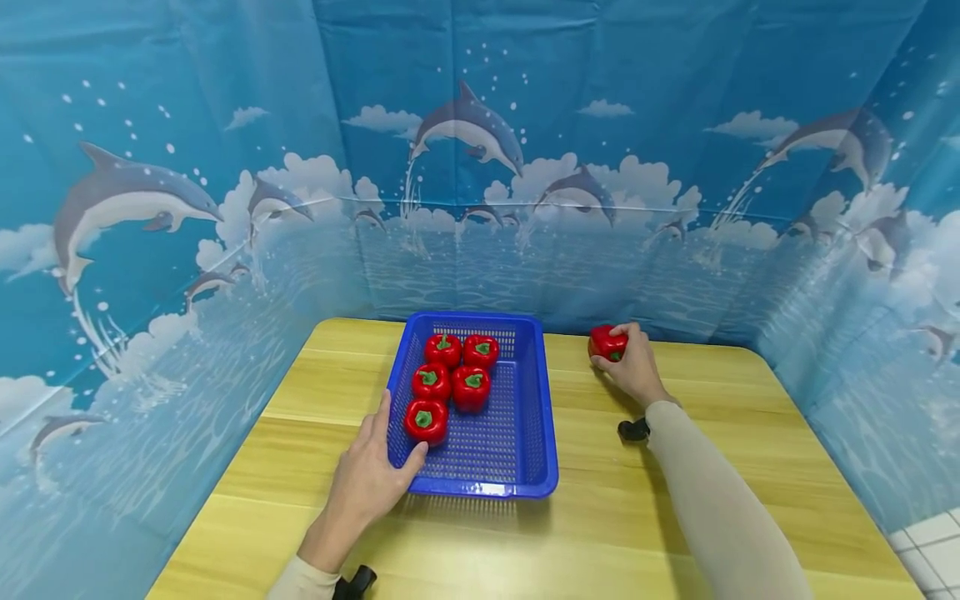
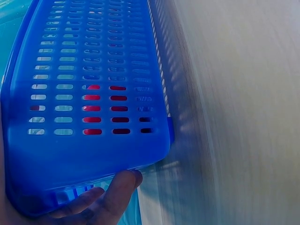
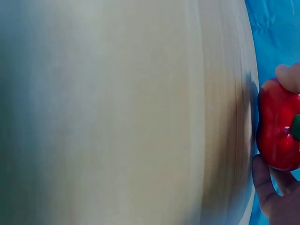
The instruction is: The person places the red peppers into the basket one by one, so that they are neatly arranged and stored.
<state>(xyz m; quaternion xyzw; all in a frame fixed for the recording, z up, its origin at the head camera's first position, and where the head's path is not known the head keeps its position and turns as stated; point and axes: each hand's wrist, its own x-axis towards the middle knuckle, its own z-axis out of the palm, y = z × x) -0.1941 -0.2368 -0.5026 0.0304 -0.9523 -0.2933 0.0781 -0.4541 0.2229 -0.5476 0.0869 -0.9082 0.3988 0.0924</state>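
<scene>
Near the far edge of the table, my right hand (image 1: pixel 632 367) grips a glossy red bell pepper (image 1: pixel 606 343) between thumb and fingers. The right wrist view shows the same pepper (image 3: pixel 279 126) with its green stem partly cut off by the frame. My left hand (image 1: pixel 372 473) holds the near left corner of a blue plastic basket (image 1: pixel 551 442), thumb over the rim and fingers along the outside. In the left wrist view, fingertips (image 2: pixel 123 190) touch the basket's slotted wall (image 2: pixel 89 152). Several red bell peppers (image 1: pixel 471 388) with green stems lie in the basket's left part.
The basket stands on a light wooden table (image 1: pixel 600 517). A blue dolphin-print curtain (image 1: pixel 480 250) hangs behind the table and along its sides. White tiles (image 1: pixel 933 542) show at the lower right. Dark wrist straps (image 1: pixel 635 430) sit at both sleeves.
</scene>
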